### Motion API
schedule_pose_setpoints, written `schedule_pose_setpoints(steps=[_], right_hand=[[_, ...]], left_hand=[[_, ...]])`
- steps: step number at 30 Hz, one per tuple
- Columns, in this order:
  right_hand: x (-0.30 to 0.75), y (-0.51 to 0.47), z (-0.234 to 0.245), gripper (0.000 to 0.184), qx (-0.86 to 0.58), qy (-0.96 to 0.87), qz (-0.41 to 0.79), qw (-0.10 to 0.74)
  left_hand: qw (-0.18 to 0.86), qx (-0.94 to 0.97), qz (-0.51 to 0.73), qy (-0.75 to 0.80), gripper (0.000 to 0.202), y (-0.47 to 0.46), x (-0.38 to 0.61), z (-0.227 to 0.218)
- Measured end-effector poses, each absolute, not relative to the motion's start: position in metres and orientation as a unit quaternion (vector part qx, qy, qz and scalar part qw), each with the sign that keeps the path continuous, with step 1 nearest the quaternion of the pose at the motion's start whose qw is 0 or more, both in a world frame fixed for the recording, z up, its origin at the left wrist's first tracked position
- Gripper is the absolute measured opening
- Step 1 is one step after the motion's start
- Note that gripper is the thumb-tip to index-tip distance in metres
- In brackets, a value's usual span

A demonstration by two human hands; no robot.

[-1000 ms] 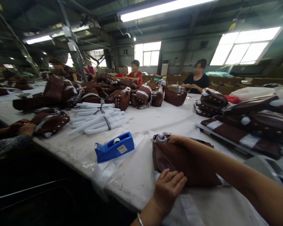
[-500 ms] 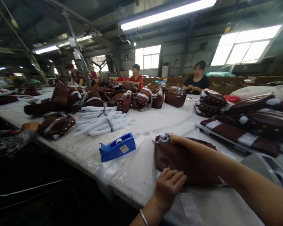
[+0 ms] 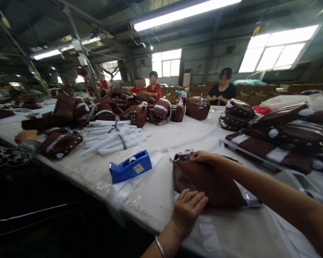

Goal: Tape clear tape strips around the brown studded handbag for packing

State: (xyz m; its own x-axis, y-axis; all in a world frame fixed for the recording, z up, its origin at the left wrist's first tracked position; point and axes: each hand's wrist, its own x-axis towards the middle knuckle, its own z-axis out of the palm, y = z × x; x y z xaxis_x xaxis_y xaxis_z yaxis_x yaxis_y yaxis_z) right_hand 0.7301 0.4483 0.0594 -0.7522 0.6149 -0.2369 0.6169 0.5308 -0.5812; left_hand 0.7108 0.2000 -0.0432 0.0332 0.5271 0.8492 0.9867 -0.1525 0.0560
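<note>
Here you are squaring up the bag (image 3: 204, 181) near the desk's (image 3: 156, 195) front edge, left hand (image 3: 190, 209) flat and open on its near side, right hand (image 3: 204, 157) closed on its top rim; next, I judge, it needs steady pressure to stay flat.

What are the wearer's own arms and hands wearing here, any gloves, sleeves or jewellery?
No gloves: both the left hand and the right hand are bare. Both forearms are uncovered as far as the picture shows, with no sleeve in view. A thin silver-coloured bangle circles the left wrist. No rings or watch can be made out.
</note>
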Motion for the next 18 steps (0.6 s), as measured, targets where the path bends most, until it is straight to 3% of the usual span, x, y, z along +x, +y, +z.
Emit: schedule_pose_setpoints(steps=[4, 12, 18], right_hand=[[0.737, 0.454, 0.055, 0.031, 0.324, 0.838, -0.439, -0.035], [0.75, 0.444, 0.06, 0.076, 0.215, 0.803, -0.538, -0.138], [0.751, 0.441, 0.065, 0.035, 0.174, 0.832, -0.482, -0.213]], left_hand=[[0.292, -0.659, -0.382, -0.578, 0.025, 0.199, 0.711, -0.044], [0.283, -0.67, -0.367, -0.58, 0.026, 0.197, 0.71, -0.043], [0.3, -0.665, -0.375, -0.571, 0.024, 0.197, 0.71, -0.038]])
